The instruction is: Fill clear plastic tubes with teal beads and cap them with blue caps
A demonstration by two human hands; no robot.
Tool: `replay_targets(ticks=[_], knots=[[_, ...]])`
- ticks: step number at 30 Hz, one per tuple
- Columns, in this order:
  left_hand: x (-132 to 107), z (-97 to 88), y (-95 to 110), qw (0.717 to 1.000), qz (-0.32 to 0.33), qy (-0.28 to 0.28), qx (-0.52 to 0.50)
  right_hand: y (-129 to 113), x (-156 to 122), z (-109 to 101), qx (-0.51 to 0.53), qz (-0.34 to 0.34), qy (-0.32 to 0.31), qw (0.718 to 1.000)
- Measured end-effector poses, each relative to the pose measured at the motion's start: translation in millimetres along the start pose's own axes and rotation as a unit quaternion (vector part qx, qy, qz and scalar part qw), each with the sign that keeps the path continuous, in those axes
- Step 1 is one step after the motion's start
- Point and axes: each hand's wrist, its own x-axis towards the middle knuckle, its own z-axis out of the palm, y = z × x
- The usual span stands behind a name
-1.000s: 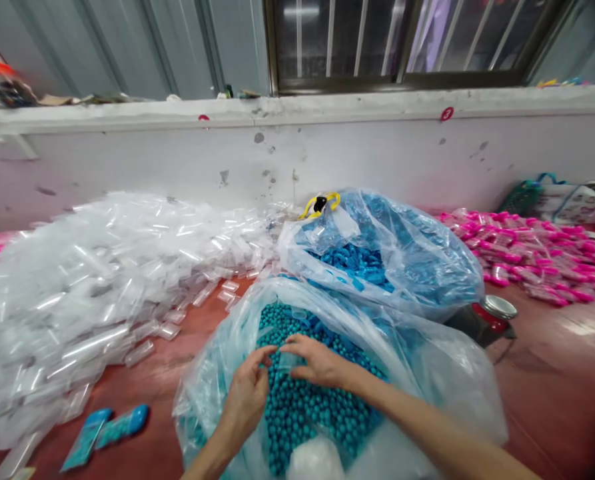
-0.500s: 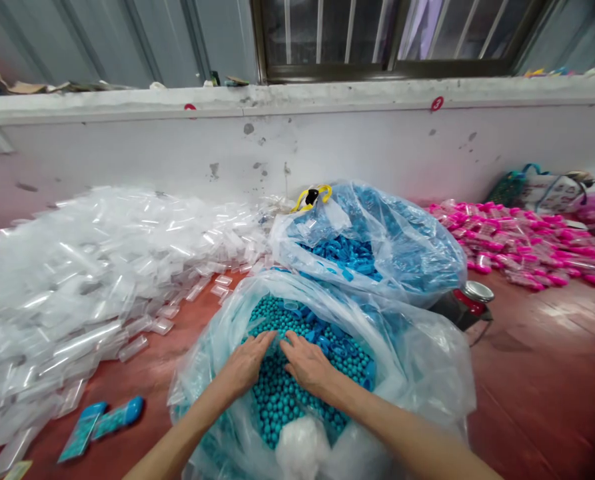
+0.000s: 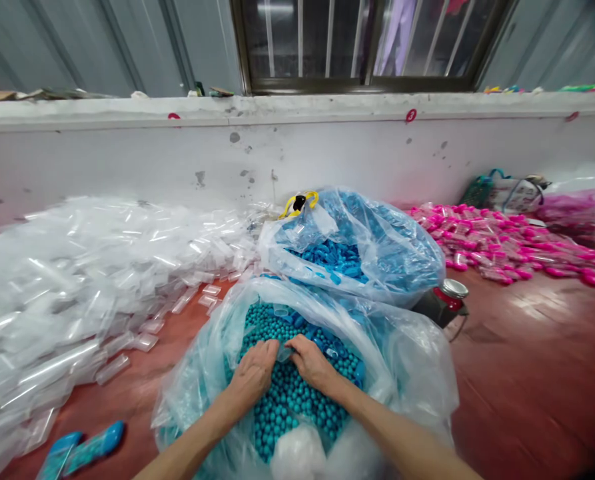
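The right hand (image 3: 313, 365) has its fingers drawn in, the tips closed on a small clear plastic piece (image 3: 284, 353). The left hand (image 3: 254, 373) meets that piece from the other side, fingers bent and held together; its thumb is hidden, so I cannot tell whether it grips or only touches. The piece sits between the two sets of fingertips, just over a mass of teal beads (image 3: 297, 407) (it is too small to make out whether any are inside it). Blue plastic parts (image 3: 333, 348) lie among the beads near the right hand. All of this is inside an open clear bag (image 3: 417, 373), with a white wad (image 3: 298, 455) at its near side, below the hands.

Just behind, touching, stands a second bag (image 3: 397, 247) holding blue pieces (image 3: 334, 259), a yellow cord (image 3: 313, 199) at its top. Two blue-ended tubes (image 3: 97, 448) lie on the red worktop (image 3: 522, 373), left of the beads. Beyond them spreads a big heap of clear tubes (image 3: 92, 280); at the far right is a pink pile (image 3: 512, 243).
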Motion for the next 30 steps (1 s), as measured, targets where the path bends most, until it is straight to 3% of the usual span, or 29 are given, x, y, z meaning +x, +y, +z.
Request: replay_targets(ticks=[3,6,9,14,19,23,27,30], knots=[[-5.8,3.7,-10.1,0.997,0.002,0.044,0.061,2.0,2.8,2.7,0.001,0.018,0.011,1.000],[-2.5,7.9,-16.9,0.997,0.028,0.027,0.068,3.4,4.4,4.5,0.002,0.028,0.007,1.000],[7.6,11.0,-19.4,0.999,0.046,0.009,0.015,2.2,4.6,4.7,0.002,0.038,0.010,0.999],[24.4,3.0,-17.1,0.993,-0.020,-0.044,-0.103,-3.8,5.4,1.3,0.001,0.066,0.010,0.998],[37.4,-17.5,-10.4,0.923,-0.212,-0.077,-0.311,-12.3,7.6,-12.3,0.000,0.114,-0.029,0.993],[35.4,-31.9,-15.2,0.877,-0.294,-0.095,-0.368,-24.9,13.2,-15.7,-0.022,0.146,-0.029,0.989],[29.8,-40.9,-18.1,0.822,-0.373,-0.117,-0.414,-38.5,26.1,-0.2,-0.072,0.195,-0.050,0.977],[29.9,-44.1,-14.6,0.796,-0.404,-0.127,-0.432,-40.8,35.8,9.9,-0.058,0.203,-0.063,0.975]])
